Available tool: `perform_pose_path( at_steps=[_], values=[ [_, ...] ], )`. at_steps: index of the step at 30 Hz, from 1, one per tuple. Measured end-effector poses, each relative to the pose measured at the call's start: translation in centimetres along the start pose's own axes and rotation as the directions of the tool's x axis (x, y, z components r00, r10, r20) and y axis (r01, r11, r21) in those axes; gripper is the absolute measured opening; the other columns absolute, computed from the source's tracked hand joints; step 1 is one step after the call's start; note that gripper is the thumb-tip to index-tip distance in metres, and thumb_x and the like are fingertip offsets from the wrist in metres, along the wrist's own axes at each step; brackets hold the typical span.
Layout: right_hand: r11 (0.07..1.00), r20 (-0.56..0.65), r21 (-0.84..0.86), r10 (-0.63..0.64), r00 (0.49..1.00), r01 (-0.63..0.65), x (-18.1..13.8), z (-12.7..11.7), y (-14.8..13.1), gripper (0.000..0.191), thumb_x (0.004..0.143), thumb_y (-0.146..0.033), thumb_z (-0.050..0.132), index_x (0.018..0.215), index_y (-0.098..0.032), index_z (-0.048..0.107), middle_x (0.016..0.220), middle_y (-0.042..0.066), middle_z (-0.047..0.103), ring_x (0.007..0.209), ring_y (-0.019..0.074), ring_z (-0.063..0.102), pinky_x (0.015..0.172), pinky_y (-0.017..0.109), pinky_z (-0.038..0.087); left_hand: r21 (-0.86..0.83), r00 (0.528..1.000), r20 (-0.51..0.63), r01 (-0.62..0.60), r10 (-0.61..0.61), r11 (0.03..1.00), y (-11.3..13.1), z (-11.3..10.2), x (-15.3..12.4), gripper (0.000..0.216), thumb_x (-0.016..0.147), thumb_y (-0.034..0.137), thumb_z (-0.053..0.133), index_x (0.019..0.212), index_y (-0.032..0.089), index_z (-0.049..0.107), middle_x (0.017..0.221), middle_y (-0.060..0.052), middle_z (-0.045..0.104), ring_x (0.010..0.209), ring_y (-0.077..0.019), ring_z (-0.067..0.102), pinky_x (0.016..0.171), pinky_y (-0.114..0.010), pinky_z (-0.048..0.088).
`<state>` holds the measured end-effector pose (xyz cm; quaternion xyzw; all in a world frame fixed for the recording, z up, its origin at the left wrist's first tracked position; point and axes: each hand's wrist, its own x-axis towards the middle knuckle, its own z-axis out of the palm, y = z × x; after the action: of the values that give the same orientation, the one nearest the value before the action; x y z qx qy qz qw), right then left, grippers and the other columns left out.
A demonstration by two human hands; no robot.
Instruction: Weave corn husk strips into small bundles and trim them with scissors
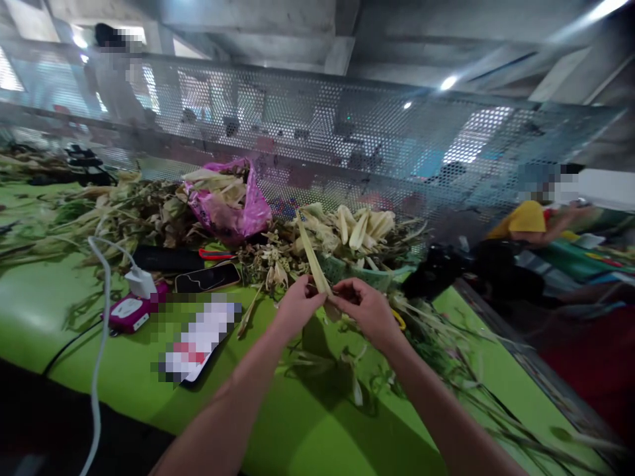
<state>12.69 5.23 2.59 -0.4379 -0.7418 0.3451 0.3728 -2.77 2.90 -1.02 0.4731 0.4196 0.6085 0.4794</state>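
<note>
A long, pale yellow-green, husk-like stalk point(313, 256) stands up from between my two hands, its pointed tip leaning to the left. My left hand point(300, 301) pinches its lower end with thumb and fingers. From the other side, my right hand point(361, 305) grips the same lower end with bent fingers. Just behind the hands, a green basket point(380, 276) holds a heap of similar pale pieces point(360, 228). Beneath my hands, loose green and pale leaf scraps point(347, 370) lie on the green table point(292, 430).
A pink plastic bag point(258, 205) of husks and a pile of dry leaves point(124, 208) stand at the back left. A lit phone point(203, 337), a dark phone point(208, 277), a purple power strip point(131, 312) and white cable point(106, 284) lie left. A perforated metal screen point(297, 125) runs behind.
</note>
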Motion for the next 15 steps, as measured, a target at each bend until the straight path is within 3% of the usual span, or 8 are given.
perform_pose_path(
  at_steps=[5, 9, 15],
  values=[
    [0.997, -0.052, 0.082, 0.004, 0.999, 0.001, -0.6, 0.1, 0.7, 0.027, 0.07, -0.041, 0.068, 0.084, -0.018, 0.062, 0.073, 0.004, 0.063, 0.066, 0.0169, 0.056, 0.06, 0.028, 0.046, -0.099, 0.995, 0.1, 0.033, -0.022, 0.995, 0.4, 0.1, -0.2, 0.016, 0.072, 0.017, 0.06, 0.087, 0.013, 0.062, 0.082, -0.005, 0.067, 0.075, -0.0145, 0.06, 0.075, -0.028, 0.047],
    [0.996, -0.084, 0.025, -0.08, 0.993, 0.083, -1.3, 0.0, 0.7, 0.016, 0.076, -0.031, 0.063, 0.088, -0.02, 0.06, 0.072, 0.002, 0.061, 0.067, 0.0167, 0.056, 0.063, 0.028, 0.046, -0.099, 0.983, 0.18, 0.06, -0.042, 0.993, 0.9, 0.2, -0.5, 0.015, 0.076, 0.016, 0.054, 0.086, 0.012, 0.065, 0.084, -0.005, 0.068, 0.072, -0.0134, 0.06, 0.071, -0.026, 0.049],
    [0.981, -0.053, -0.163, -0.114, 0.992, 0.104, -2.2, 0.1, 0.4, 0.022, 0.079, -0.037, 0.06, 0.093, -0.021, 0.061, 0.081, 0.005, 0.067, 0.069, 0.0191, 0.06, 0.064, 0.03, 0.046, -0.086, 0.993, 0.093, 0.082, -0.074, 0.993, 0.5, 0.5, -0.5, 0.014, 0.072, 0.013, 0.059, 0.086, 0.013, 0.059, 0.08, -0.004, 0.067, 0.068, -0.012, 0.06, 0.07, -0.027, 0.05]
  ],
)
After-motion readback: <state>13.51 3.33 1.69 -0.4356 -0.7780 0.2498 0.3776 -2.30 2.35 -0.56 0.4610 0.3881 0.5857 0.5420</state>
